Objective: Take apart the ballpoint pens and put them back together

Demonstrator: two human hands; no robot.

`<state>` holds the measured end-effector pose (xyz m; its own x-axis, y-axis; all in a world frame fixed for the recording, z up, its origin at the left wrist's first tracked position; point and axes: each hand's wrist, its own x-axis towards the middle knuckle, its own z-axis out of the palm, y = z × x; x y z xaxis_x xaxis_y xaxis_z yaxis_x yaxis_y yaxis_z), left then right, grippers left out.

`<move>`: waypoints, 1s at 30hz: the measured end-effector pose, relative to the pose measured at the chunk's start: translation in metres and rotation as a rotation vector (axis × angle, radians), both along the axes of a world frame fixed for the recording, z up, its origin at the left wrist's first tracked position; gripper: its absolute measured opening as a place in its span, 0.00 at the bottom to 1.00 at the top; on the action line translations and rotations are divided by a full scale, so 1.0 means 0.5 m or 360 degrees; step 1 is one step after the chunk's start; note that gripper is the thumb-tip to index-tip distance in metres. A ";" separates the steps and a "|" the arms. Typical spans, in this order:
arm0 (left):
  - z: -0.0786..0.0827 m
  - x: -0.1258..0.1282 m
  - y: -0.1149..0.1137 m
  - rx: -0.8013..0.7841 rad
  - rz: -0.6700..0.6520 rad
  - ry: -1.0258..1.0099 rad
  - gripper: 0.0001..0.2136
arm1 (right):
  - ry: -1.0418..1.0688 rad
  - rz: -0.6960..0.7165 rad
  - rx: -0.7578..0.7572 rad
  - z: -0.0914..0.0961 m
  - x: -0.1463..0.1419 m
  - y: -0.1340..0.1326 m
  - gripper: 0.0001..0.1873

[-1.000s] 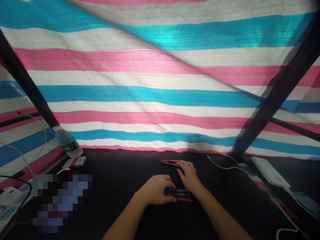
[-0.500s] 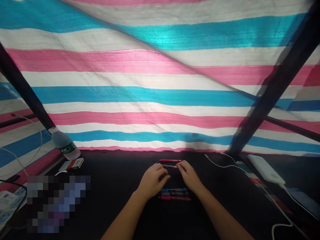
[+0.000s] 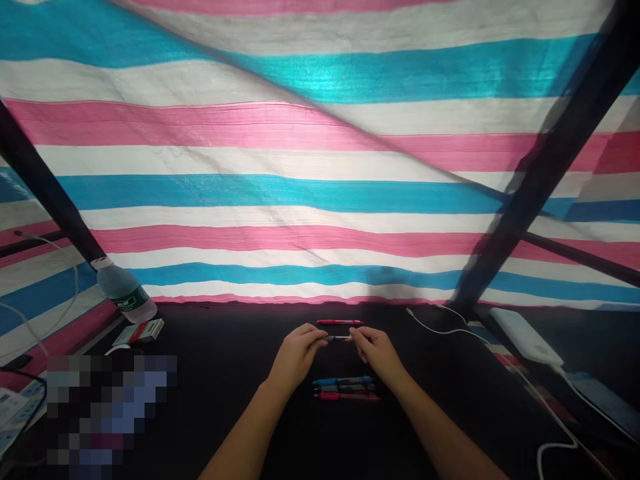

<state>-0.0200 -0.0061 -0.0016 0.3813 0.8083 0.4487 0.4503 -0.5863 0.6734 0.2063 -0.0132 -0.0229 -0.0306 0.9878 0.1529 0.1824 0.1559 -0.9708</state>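
Both of my hands hold one pen (image 3: 339,339) between them above the dark table (image 3: 240,387). My left hand (image 3: 297,352) pinches its left end and my right hand (image 3: 378,351) pinches its right end. Just below my hands lie a blue pen (image 3: 343,381) and a pink pen (image 3: 347,397) side by side, with a dark one between them. Another pink pen (image 3: 340,323) lies farther back, near the striped tarp.
A striped pink, blue and white tarp (image 3: 300,167) hangs behind the table. A water bottle (image 3: 123,292) and a small box (image 3: 145,330) stand at the back left. A white power bank (image 3: 525,335) with cables lies at the right. Dark poles cross both sides.
My left hand left the pens on the table and rose to meet my right hand. Both now hold a pen that my right hand picked up from farther back.
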 end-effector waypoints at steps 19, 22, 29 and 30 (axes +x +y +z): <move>0.016 0.005 -0.008 -0.0263 0.0145 0.0022 0.14 | -0.0038 -0.0101 0.0217 -0.002 0.010 -0.002 0.23; 0.015 0.007 -0.009 -0.0252 0.0140 -0.0044 0.12 | -0.0063 -0.0118 0.0212 0.003 0.010 -0.005 0.23; 0.013 0.006 -0.009 -0.0238 0.0091 0.0064 0.17 | -0.0045 -0.0085 0.0217 0.003 0.008 -0.007 0.23; 0.013 0.006 -0.009 -0.0226 0.0096 0.0033 0.12 | -0.0049 -0.0080 0.0214 0.003 0.008 -0.007 0.23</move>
